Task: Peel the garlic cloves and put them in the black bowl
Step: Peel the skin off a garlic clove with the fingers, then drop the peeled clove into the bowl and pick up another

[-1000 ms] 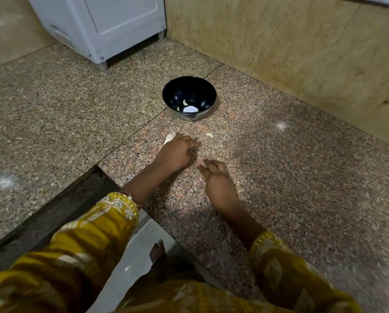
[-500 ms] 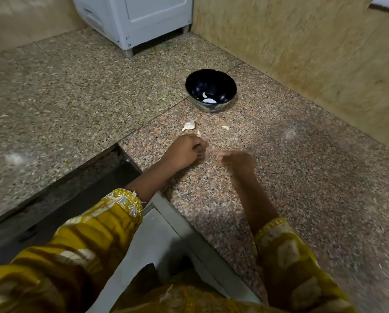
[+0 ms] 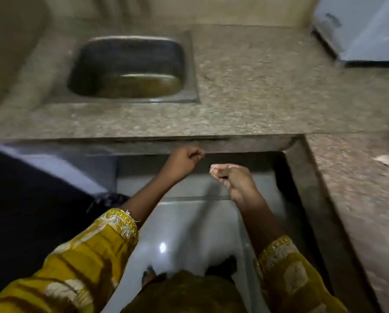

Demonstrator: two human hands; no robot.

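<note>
Lifted off the counter (image 3: 245, 86) since before, the right grip (image 3: 234, 179) pinches a pale garlic skin (image 3: 212, 169); the left grip (image 3: 182, 161), just beside it, is curled, contents impossible to tell.

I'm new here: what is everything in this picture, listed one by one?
sink: one, dark steel, set in the counter at the upper left
counter: one, speckled brown-grey stone, across the top and down the right side
cabinet: one, pale grey-blue, top right corner
loose scrap: one, whitish, on the right counter; too blurred to tell peel from clove
floor: pale grey tiles, below the arms
sleeves: two, yellow patterned
left hand: one, curled, by the counter edge; contents unclear
right hand: one, pinching the pinched scrap, small and pale
</note>
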